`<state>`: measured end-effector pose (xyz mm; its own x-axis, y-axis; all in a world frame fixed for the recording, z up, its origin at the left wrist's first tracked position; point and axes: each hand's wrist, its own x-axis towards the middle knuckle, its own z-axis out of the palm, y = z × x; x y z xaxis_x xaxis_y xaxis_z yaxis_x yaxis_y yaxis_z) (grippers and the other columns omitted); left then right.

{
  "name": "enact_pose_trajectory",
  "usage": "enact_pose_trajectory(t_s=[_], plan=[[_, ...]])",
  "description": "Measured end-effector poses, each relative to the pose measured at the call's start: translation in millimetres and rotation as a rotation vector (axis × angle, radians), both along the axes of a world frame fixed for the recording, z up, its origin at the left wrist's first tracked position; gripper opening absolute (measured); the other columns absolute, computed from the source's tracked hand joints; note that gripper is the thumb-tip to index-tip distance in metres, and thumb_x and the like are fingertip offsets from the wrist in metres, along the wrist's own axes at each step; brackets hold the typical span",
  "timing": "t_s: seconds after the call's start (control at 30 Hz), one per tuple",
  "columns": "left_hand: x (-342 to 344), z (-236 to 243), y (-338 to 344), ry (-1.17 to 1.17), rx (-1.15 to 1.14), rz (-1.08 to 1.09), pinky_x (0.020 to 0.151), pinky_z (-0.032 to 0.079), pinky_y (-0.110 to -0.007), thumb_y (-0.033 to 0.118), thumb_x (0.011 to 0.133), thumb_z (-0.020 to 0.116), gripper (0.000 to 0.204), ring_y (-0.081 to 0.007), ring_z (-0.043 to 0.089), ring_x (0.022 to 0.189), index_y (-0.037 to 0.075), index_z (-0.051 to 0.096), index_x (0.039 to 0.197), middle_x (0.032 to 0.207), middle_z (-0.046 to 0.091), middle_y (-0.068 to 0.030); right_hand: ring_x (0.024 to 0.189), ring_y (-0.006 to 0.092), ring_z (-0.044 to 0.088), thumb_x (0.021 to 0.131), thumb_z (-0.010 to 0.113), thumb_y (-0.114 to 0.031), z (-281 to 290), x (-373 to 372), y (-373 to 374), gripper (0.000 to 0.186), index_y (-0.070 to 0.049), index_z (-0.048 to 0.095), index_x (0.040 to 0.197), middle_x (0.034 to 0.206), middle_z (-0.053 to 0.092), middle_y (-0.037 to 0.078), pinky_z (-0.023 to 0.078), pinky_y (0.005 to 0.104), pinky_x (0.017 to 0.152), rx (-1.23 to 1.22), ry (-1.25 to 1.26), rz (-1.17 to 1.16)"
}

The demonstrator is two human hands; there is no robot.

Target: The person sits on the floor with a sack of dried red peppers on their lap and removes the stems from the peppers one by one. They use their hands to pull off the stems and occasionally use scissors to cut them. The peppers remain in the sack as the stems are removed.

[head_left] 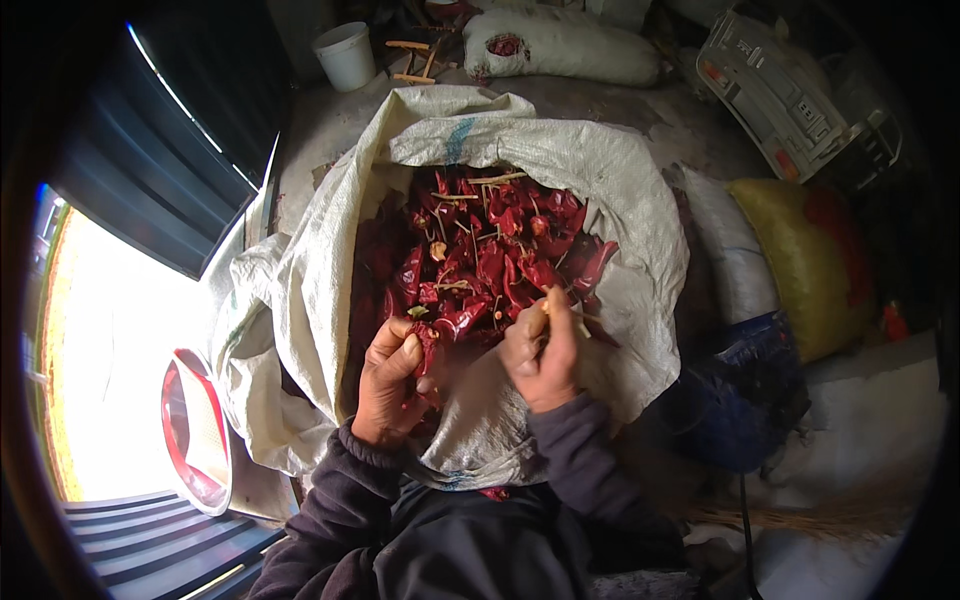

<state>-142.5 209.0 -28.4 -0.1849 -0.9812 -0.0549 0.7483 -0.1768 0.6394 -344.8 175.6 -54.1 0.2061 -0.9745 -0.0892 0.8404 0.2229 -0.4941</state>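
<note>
A large white woven sack [625,190] stands rolled open in front of me, with many dried red chili peppers [490,250] and pale stems inside. My left hand [385,390], over the sack's near left part, is closed on a dried chili pepper [429,343], pinched between thumb and fingers. To its right, above the pepper pile, my right hand [545,355] is closed with thumb and fingers together. It is slightly blurred, and whatever lies in its pinch cannot be made out. The two hands are apart.
A white bucket [345,57], a small wooden frame [412,62] and a stuffed sack [580,45] lie at the back. Yellow [785,260] and dark blue [745,400] bags stand right; a red-rimmed container [170,430] stands left, beside the bright doorway.
</note>
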Motion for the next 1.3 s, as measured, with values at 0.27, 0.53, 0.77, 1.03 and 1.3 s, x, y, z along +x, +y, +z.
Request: enact_pose_trajectory(t_s=[0.27, 0.53, 0.77, 1.03, 1.3], plan=[[28, 29, -121, -1.153, -0.202, 0.234, 0.076, 0.054, -0.031, 0.007, 0.088, 0.075, 0.017, -0.0172, 0.067, 0.086, 0.003, 0.072, 0.104, 0.102, 0.069, -0.0074, 0.062, 0.0138, 0.062, 0.107, 0.054, -0.039, -11, -6, 0, 0.041, 0.0, 0.065, 0.112, 0.081, 0.065, 0.008, 0.046, 0.0253, 0.051, 0.039, 0.339, 0.121], [25, 1, -189, -1.769, -0.676, 0.334, 0.086, 0.057, -0.042, 0.004, 0.077, 0.075, 0.036, -0.0347, 0.069, 0.094, 0.005, 0.076, 0.113, 0.106, 0.07, -0.018, 0.062, 0.0137, 0.057, 0.111, 0.05, -0.031, -16, -10, -3, 0.031, -0.002, 0.062, 0.113, 0.078, 0.06, 0.007, 0.046, 0.028, 0.052, -0.081, 0.388, 0.208], [6, 31, -137, -1.538, -0.736, 0.435, 0.081, 0.057, -0.036, 0.004, 0.085, 0.075, 0.022, -0.0316, 0.071, 0.09, 0.001, 0.073, 0.106, 0.11, 0.074, -0.016, 0.059, 0.0082, 0.056, 0.11, 0.057, -0.031, 0, -1, -3, 0.026, -0.006, 0.065, 0.105, 0.071, 0.059, 0.0, 0.044, 0.0243, 0.049, -0.175, 0.635, 0.155], [-1, 36, -72, -1.136, -0.25, 0.16, 0.07, 0.054, -0.032, 0.003, 0.092, 0.074, 0.014, -0.0132, 0.068, 0.082, 0.002, 0.069, 0.105, 0.088, 0.069, -0.009, 0.055, 0.0029, 0.051, 0.109, 0.06, -0.025, 30, 9, 7, 0.025, -0.002, 0.065, 0.102, 0.069, 0.057, -0.001, 0.04, 0.0233, 0.048, -0.366, 0.962, -0.167], [-21, 38, -28, -1.652, -0.885, 0.057, 0.07, 0.057, -0.04, 0.0, 0.071, 0.072, 0.035, -0.0347, 0.069, 0.083, 0.004, 0.07, 0.106, 0.086, 0.066, -0.0129, 0.073, 0.038, 0.067, 0.097, 0.072, -0.014, 27, 8, 34, 0.015, -0.002, 0.064, 0.101, 0.082, 0.067, 0.018, 0.052, 0.0428, 0.061, -0.725, 1.374, -0.382]])
